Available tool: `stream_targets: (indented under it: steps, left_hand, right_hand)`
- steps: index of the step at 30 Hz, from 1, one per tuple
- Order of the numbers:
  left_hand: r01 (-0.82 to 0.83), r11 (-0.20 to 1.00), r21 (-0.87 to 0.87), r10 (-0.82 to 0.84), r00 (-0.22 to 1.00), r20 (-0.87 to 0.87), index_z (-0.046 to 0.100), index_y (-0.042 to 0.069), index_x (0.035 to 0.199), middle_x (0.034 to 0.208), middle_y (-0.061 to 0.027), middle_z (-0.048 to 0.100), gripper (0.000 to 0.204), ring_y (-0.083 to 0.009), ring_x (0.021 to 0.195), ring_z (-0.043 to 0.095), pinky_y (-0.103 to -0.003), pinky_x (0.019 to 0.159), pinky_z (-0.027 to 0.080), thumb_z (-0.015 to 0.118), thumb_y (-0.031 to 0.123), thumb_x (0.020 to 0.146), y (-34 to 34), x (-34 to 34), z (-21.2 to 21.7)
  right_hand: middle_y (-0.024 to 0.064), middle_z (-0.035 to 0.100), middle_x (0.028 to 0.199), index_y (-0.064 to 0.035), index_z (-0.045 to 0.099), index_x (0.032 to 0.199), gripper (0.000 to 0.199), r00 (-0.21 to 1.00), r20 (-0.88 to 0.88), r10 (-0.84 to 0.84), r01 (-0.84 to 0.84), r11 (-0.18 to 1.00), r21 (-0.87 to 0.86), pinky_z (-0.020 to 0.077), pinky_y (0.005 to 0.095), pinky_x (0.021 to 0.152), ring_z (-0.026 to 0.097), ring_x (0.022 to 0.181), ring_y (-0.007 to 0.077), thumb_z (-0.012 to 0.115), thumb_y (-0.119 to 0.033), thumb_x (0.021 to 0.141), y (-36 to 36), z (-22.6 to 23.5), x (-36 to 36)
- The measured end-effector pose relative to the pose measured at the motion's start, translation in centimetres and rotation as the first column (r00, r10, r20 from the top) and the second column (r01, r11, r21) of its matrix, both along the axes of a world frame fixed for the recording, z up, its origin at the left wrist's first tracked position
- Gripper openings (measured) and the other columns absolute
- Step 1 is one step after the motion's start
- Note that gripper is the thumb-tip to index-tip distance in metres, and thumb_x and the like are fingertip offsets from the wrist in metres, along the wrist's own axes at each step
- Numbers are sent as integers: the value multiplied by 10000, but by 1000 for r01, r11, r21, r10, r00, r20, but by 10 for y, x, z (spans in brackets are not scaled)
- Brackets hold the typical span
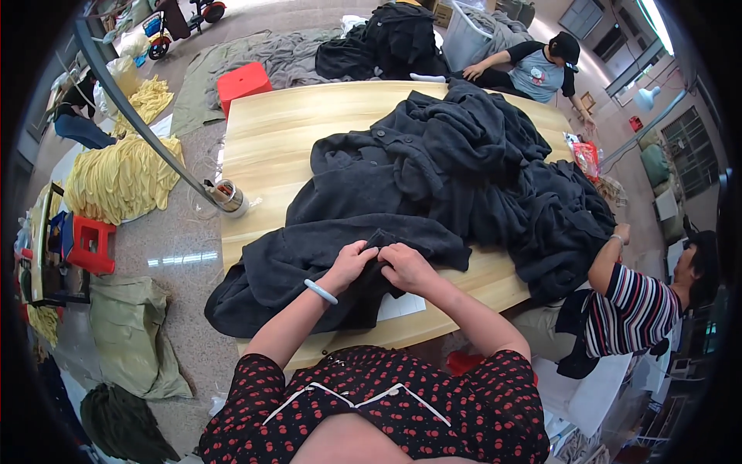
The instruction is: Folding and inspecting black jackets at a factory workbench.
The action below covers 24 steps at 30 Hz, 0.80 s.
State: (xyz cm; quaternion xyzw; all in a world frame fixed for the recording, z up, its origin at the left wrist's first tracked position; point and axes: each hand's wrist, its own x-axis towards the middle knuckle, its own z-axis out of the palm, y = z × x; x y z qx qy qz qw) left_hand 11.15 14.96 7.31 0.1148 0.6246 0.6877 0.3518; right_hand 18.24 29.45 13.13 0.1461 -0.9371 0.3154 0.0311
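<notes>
A dark grey garment (309, 251) of thick cloth lies spread over the near side of the wooden table. My left hand (352, 263) pinches its edge, thumb and fingers together. Right beside it, my right hand (406, 267) has its fingers curled onto the same edge, so both hands nearly meet. What lies between the fingertips is too small to make out beyond the cloth. Beyond, more dark garments (464, 147) lie heaped, one showing buttons (380, 133). A white sheet of paper (402, 306) sticks out from under the cloth near my right forearm.
The pale wooden table (270, 131) carries a can of tools (229, 198) at its left edge. One co-worker (634, 309) sits at the right, a hand at the heap; another (533, 69) sits at the far right corner. Red stools (243, 81) and yellow cloth (124, 178) stand around.
</notes>
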Motion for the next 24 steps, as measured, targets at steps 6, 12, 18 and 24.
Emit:
stream_targets:
  steps: [6,12,18,24]
  left_hand:
    - [70,997,-31,-67,995,73,578,-5,814,729,-17,569,187,-73,661,491,-236,575,400,515,171,810,1,7,0]
    - [102,990,-93,-108,992,-62,560,-32,822,725,-92,585,244,-169,677,543,-309,621,427,509,206,801,6,7,-4]
    - [196,892,-408,-382,810,-445,514,-40,859,905,-232,545,288,-387,875,518,-414,760,413,502,234,771,5,13,16]
    - [107,882,-459,-353,796,-492,469,-49,897,938,-251,500,252,-390,908,487,-429,796,399,464,172,777,7,28,8]
  right_hand:
    - [154,569,789,-17,517,846,160,968,117,-223,234,967,-96,448,382,713,550,795,327,520,-28,687,-2,-11,12]
    - [171,558,813,-6,527,915,218,961,-94,-260,258,966,-31,440,411,728,535,797,329,506,-9,697,1,-19,17]
    - [169,549,825,-1,531,884,187,970,-5,-245,245,967,67,435,411,730,520,828,336,505,-13,700,6,-18,19]
    - [174,546,799,-2,509,810,102,977,23,-212,209,974,88,435,425,707,522,803,342,489,-17,711,6,-21,15]
